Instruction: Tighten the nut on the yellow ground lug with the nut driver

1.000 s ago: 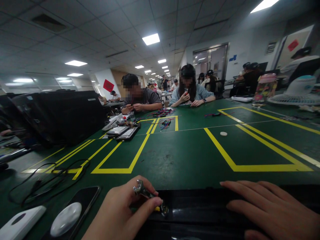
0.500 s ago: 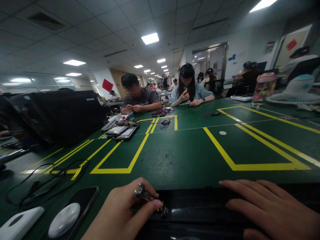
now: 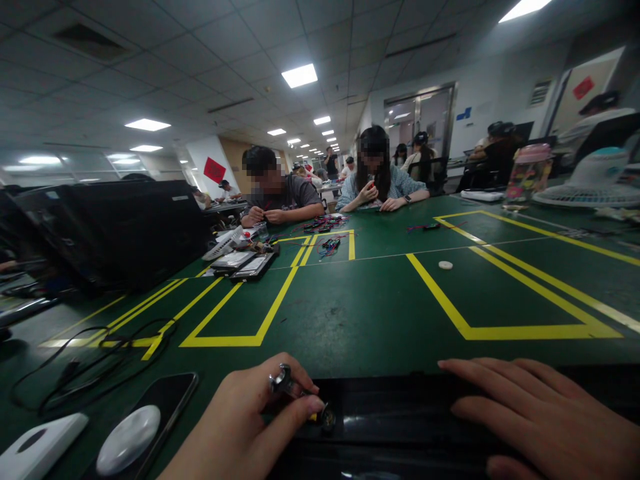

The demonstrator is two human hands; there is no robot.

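Small chrome metal part (image 3: 283,380) is held in the left hand (image 3: 235,423) at the near edge of the green table (image 3: 350,317), above a black strip (image 3: 395,407). The thumb and fingers (image 3: 305,405) are closed on it in a pinch, with no gap visible at the grip. A yellow section (image 3: 313,417) and a dark round end (image 3: 328,420) show beyond the fingertips.

The right hand (image 3: 530,413) lies flat on the black strip, palm down, with its fingers extended and close together, holding nothing. It stands well apart from the left hand.

Relative to the earliest frame, the part has turned slightly in the grip and less of its shank shows between the fingers. The right hand's position is essentially unchanged.

The middle of the part is hidden by the fingers, so its exact type cannot be determined. Both hands are cut off by the lower frame edge. To the left of the left hand, a black smartphone (image 3: 155,407) lies on the table, with a white oval object (image 3: 129,440) on it. A white box (image 3: 43,443) and a black cable (image 3: 95,360) lie nearby.
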